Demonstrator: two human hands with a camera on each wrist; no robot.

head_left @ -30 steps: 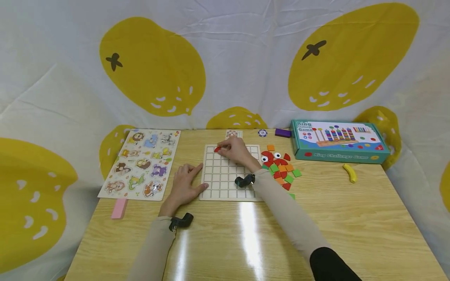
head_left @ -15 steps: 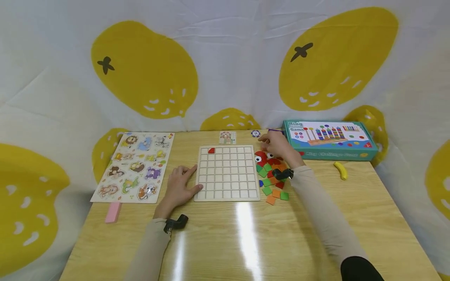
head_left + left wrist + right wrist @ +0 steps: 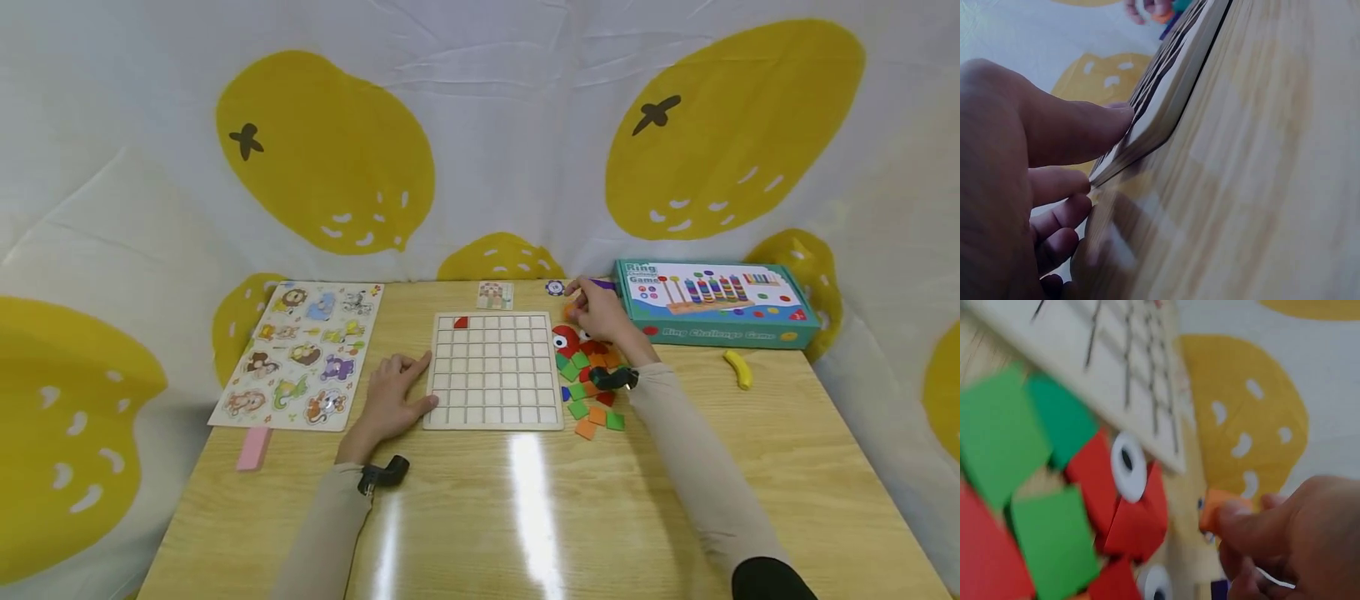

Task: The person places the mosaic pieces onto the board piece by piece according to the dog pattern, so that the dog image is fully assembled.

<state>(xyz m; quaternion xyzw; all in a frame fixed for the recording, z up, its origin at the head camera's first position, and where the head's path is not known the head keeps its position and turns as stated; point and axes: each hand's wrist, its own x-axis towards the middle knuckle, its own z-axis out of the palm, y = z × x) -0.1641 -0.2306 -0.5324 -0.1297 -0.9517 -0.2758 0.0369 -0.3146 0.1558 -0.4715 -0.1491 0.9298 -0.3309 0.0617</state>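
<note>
A wooden grid board (image 3: 495, 423) lies on the table in the head view, with one red quarter-round piece (image 3: 461, 322) in its top row. My left hand (image 3: 390, 400) rests at the board's left side; its thumb (image 3: 1094, 128) touches the rim near the lower corner and the index finger points along the edge. Beyond the board's upper right corner, my right hand (image 3: 602, 315) pinches an orange square tile (image 3: 1213, 509) between thumb and fingers. Loose green, orange and red pieces lie below it beside the board, among them a red piece with a white eye (image 3: 1129, 467).
An animal puzzle board (image 3: 300, 358) and a pink block (image 3: 254, 448) lie on the left. Behind the grid board are a picture card (image 3: 495, 295) and a poker chip (image 3: 554, 287). A game box (image 3: 720, 333) and a toy banana (image 3: 738, 369) sit on the right.
My right hand has left the red piece in the top row and moved right to the loose pieces, where it now pinches an orange tile. My left hand stays at the board's edge.
</note>
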